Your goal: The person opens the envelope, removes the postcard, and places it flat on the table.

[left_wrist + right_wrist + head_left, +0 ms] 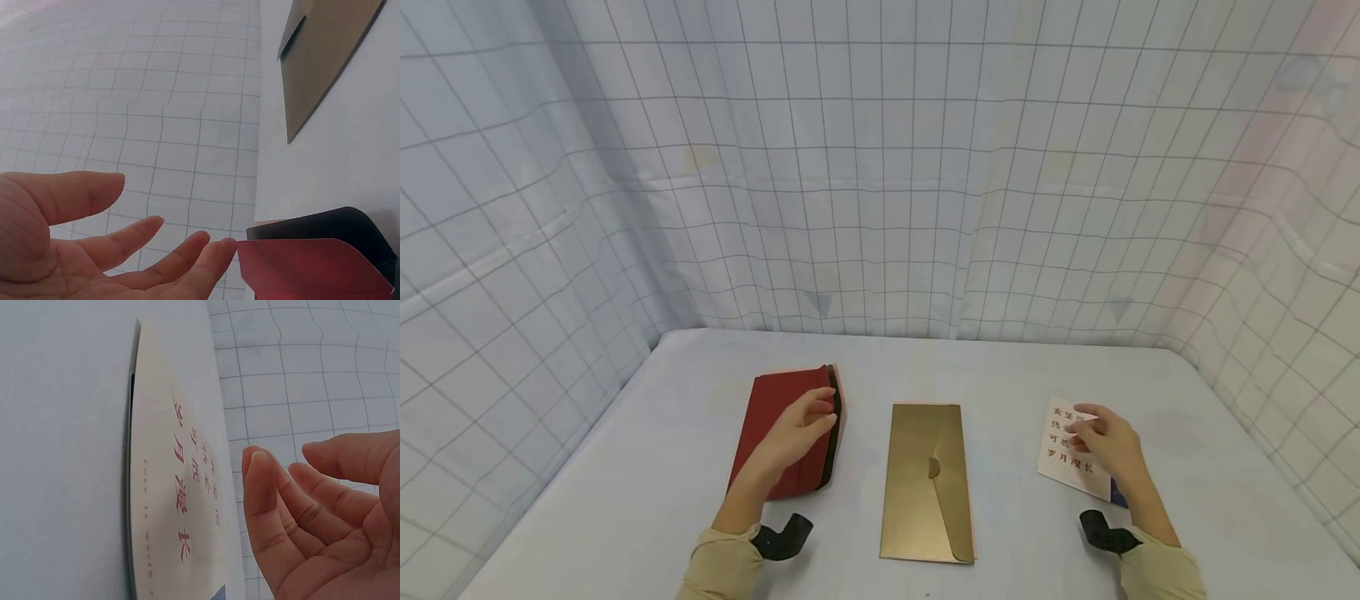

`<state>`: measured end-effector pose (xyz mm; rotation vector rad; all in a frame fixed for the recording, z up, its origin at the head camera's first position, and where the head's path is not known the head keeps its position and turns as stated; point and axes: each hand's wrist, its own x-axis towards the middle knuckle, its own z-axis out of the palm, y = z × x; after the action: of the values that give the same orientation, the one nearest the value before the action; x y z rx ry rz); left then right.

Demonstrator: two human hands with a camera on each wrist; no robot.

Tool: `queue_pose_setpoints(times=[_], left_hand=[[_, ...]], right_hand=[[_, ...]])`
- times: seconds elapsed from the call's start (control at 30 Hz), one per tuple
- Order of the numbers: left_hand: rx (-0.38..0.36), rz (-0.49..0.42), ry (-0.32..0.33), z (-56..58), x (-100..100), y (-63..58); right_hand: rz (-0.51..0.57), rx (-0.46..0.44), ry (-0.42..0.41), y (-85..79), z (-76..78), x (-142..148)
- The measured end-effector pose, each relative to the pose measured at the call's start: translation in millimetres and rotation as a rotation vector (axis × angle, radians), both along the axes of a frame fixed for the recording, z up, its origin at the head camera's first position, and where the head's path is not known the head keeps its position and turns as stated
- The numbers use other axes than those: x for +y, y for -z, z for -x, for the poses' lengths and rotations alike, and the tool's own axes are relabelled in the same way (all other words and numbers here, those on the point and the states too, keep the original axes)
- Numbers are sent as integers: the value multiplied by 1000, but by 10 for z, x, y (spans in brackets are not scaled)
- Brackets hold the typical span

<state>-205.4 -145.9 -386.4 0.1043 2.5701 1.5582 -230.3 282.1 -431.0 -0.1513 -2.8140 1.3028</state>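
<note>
My left hand hovers over a dark red folder-like case with a black inner edge, its fingers loosely bent and holding nothing. The left wrist view has those fingertips close by the corner of the red case. At the right, my right hand hangs above a cream card printed with red Chinese characters and a blue corner. Its fingers curve loosely, with a gap between thumb and index finger in the right wrist view, next to the card. Part of the card is hidden beneath the hand.
Between the hands lies a gold envelope with a rounded flap tab, flat on the white table. A white curtain with a grid pattern surrounds the table at the back and both sides. Black wrist mounts sit at both cuffs.
</note>
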Motion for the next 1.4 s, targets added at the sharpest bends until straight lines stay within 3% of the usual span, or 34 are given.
queue_pose_setpoints(times=[0.6,1.03,1.4], left_hand=[[16,-9,7,-45,154,52],[26,-3,15,-6,217,114],[20,24,26,-18,310,158]], right_hand=[[13,2,-23,24,-13,-96],[4,23,-47,-62,-22,-172],[69,42,-79,-68,-28,-215]])
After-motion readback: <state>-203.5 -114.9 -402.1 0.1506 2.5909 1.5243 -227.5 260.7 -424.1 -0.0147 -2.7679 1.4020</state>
